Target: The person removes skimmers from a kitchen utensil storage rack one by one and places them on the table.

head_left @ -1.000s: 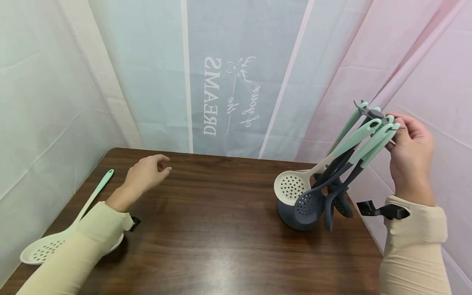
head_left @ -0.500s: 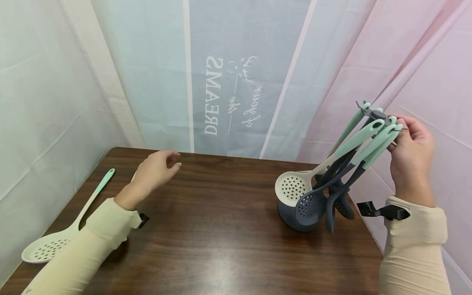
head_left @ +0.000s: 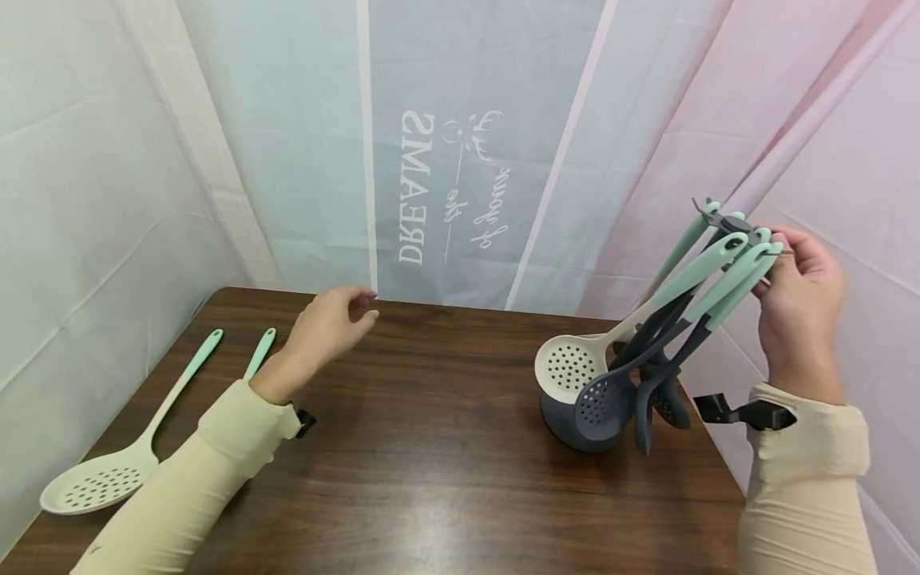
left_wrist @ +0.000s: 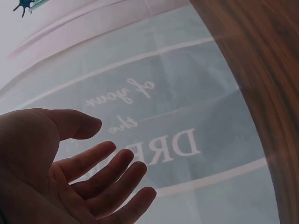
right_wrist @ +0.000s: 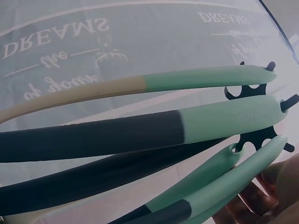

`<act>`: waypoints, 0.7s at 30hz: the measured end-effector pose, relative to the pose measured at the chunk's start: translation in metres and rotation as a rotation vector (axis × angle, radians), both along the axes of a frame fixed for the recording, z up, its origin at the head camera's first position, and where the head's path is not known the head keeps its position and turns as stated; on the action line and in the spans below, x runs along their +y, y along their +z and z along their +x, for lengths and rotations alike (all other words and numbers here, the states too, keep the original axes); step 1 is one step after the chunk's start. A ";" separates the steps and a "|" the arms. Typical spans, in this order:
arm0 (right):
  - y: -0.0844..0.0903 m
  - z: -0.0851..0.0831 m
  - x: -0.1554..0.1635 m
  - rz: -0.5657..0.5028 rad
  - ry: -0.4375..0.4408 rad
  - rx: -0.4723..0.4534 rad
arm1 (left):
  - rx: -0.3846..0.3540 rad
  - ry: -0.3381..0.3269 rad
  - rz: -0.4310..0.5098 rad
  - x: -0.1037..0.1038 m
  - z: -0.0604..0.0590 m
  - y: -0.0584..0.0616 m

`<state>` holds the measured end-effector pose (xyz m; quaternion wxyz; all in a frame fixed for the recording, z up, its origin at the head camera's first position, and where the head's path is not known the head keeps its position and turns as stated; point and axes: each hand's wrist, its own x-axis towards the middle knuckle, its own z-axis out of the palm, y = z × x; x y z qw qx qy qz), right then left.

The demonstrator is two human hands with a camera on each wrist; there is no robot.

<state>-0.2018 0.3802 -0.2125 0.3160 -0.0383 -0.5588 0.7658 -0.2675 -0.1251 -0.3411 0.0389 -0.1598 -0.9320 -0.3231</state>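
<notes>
My left hand [head_left: 331,329] hovers above the far left of the table, fingers loosely bent and holding nothing; the left wrist view shows its palm [left_wrist: 70,186] and spread fingers. On the right, my right hand [head_left: 801,311] pinches the edge of the hooked top [head_left: 735,224] of a dark utensil stand; handles partly hide the fingertips. From its hooks hang several utensils with mint handles, among them a cream skimmer [head_left: 570,366] and a dark slotted spoon [head_left: 604,409]. The stand's round base [head_left: 561,419] is partly covered by them.
A cream slotted turner [head_left: 101,483] lies at the table's left edge. Beside it a second mint handle [head_left: 261,351] shows, its other end hidden under my left sleeve. A printed curtain [head_left: 460,160] hangs behind the wooden table [head_left: 431,447].
My left hand has moved right, away from the utensils at the left, uncovering the second mint handle. The right hand and the stand have stayed almost still.
</notes>
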 end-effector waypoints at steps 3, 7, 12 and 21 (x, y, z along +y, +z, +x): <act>-0.001 -0.001 0.000 -0.004 0.004 0.012 | -0.003 -0.004 0.003 0.002 0.000 0.003; -0.002 -0.002 0.000 -0.008 0.003 0.021 | -0.003 -0.010 0.007 0.007 -0.001 0.006; -0.001 -0.001 0.000 -0.008 -0.002 0.015 | 0.006 -0.015 0.029 0.012 -0.001 0.008; -0.002 -0.001 0.000 -0.013 -0.008 0.010 | 0.083 -0.063 0.085 0.027 -0.001 0.011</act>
